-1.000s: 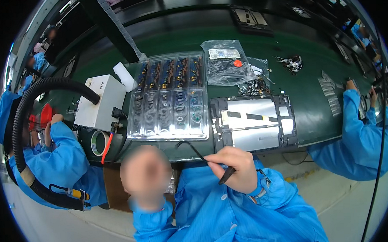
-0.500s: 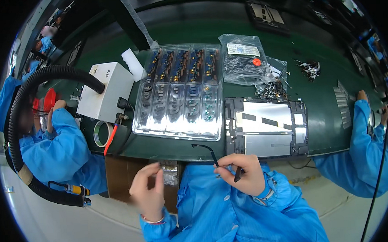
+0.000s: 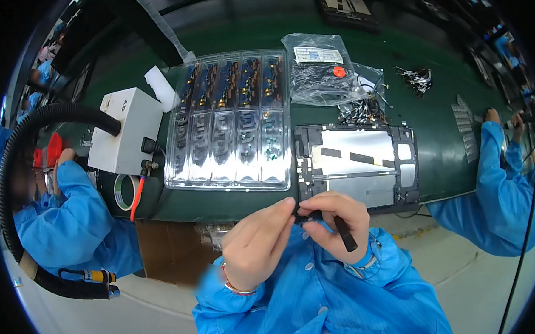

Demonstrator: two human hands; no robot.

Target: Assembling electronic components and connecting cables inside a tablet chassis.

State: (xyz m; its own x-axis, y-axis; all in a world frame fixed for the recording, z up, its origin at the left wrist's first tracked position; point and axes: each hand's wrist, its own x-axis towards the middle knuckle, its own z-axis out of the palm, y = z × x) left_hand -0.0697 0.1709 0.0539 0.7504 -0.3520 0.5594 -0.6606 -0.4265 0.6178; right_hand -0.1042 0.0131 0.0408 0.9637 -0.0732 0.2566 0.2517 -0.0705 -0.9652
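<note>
My right hand (image 3: 341, 223) is closed in front of the table's edge, with a dark stick-like tool handle (image 3: 345, 234) lying across its palm. Between its thumb and forefinger it pinches a thin black strip (image 3: 307, 217), mostly covered by the fingers. My left hand (image 3: 259, 245) meets it there, fingers pressed together at the strip's other end; their tips hide what they grip. Just beyond my hands lies a device panel (image 3: 364, 195) with silver plates and a black frame. Left of it stands a clear compartment tray (image 3: 229, 183) with small circuit boards and dark parts.
A white box (image 3: 122, 128) with a black hose (image 3: 56, 110) stands at left, near a tape roll (image 3: 124, 194). Plastic bags (image 3: 317, 75) and loose cables lie beyond the panel. A cardboard box (image 3: 163, 249) sits below the edge. Co-workers' blue sleeves (image 3: 72, 205) flank both sides.
My left hand has moved right and up to meet the right hand. The black strip, which stuck out leftward from the right hand, is now mostly hidden between the fingers. The view has shifted slightly.
</note>
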